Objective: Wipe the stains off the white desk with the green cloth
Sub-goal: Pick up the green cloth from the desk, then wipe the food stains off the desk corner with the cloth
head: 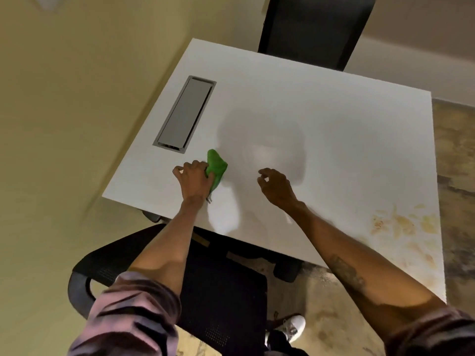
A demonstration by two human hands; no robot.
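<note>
The white desk (334, 129) fills the middle of the head view. My left hand (195, 179) presses a crumpled green cloth (216, 167) onto the desk near its front left corner, just below the grey cable tray. My right hand (276, 187) hovers over the desk to the right of the cloth, fingers loosely curled and holding nothing. Yellow-brown stains (406, 224) are smeared over the desk's near right corner, well away from the cloth.
A grey cable tray lid (185, 114) is set into the desk at the left. A black chair (221, 291) stands under the near edge, another black chair (316, 29) at the far edge. A white shoe (291, 327) rests on the patterned floor.
</note>
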